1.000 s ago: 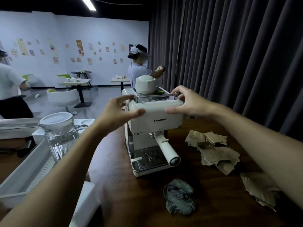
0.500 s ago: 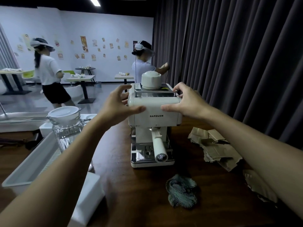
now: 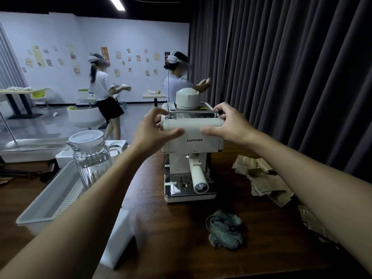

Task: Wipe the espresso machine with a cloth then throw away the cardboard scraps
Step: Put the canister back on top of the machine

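Both hands are on the espresso machine (image 3: 193, 141), which stands upright at 12 o'clock on the dark wooden table (image 3: 171, 244), its base close to the table's left edge. The left hand (image 3: 153, 131) grips the upper left corner, thumb across the front panel and fingers curled over the top. The right hand (image 3: 229, 125) grips the upper right corner the same way, fingertips on the metal rail. The cloth (image 3: 224, 230) lies crumpled at 5 o'clock from the machine, apart from it, with bare wood between them. The cardboard scraps (image 3: 265, 184) sit at 3 to 4 o'clock, spreading toward the right edge beneath the right forearm, near the dark curtain (image 3: 291, 77). At 9 o'clock a glass jug (image 3: 90, 158) stands just off the left edge beside a long white tray (image 3: 46, 200), and a white foam block (image 3: 118, 238) butts that edge at 7 o'clock.
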